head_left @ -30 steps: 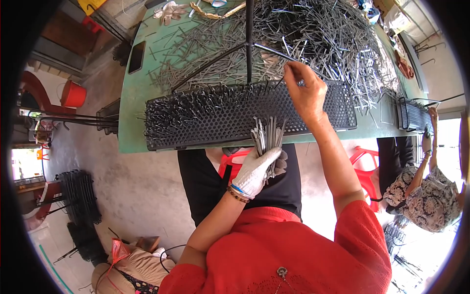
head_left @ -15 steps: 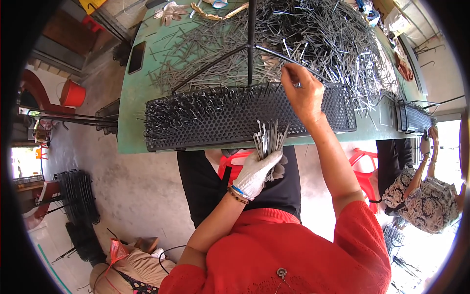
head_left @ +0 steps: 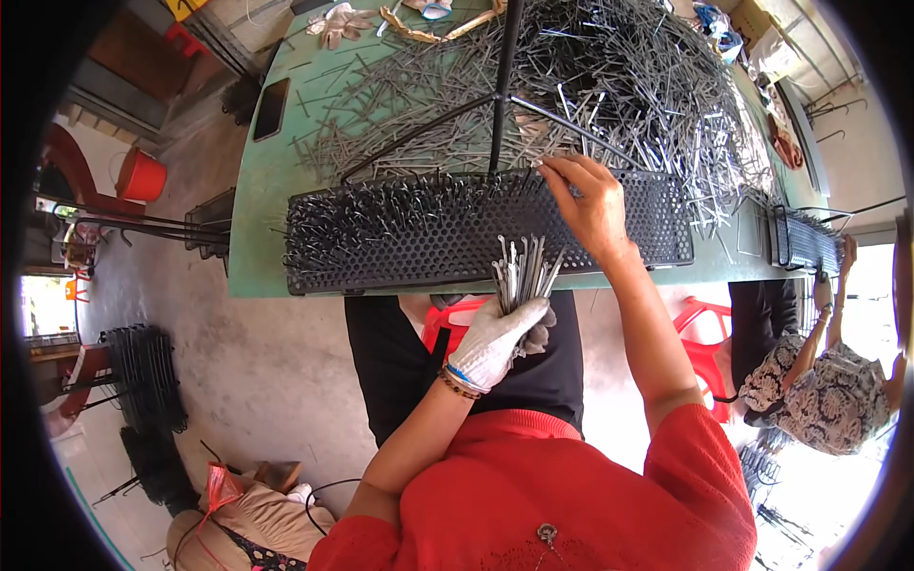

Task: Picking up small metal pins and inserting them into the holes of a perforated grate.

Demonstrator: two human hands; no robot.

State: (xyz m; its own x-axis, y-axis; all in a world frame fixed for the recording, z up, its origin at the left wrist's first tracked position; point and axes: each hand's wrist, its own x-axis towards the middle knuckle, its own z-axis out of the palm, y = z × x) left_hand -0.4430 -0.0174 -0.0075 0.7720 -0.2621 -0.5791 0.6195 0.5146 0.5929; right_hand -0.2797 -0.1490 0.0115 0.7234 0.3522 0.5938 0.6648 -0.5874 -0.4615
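Observation:
My left hand (head_left: pixel 490 343), in a white knitted glove, is closed around a bundle of thin grey metal rods (head_left: pixel 522 271) whose flattened ends fan upward. It is held just off the table's near edge. My bare right hand (head_left: pixel 592 205) is at the far edge of a long black perforated metal rack (head_left: pixel 428 233), thumb and forefinger pinched. A small shiny rod end (head_left: pixel 537 164) shows at the fingertips; the rest is hidden. Many dark rods (head_left: pixel 362 224) stand in the holes on the rack's left part, while the holes on its right part show bare.
Loose rods (head_left: pixel 647 95) lie heaped across the green table (head_left: pixel 257 219). A black frame bar (head_left: pixel 503 86) rises from the rack. A phone (head_left: pixel 271 109) and a glove (head_left: pixel 340 24) lie at the far left. Another person (head_left: pixel 828 390) works at a similar rack (head_left: pixel 804 238) on the right.
My right hand has come down toward the rack's far edge, its fingertips now at the holes. The rack and bar have shifted slightly in view. My left hand keeps its bundle nearly still.

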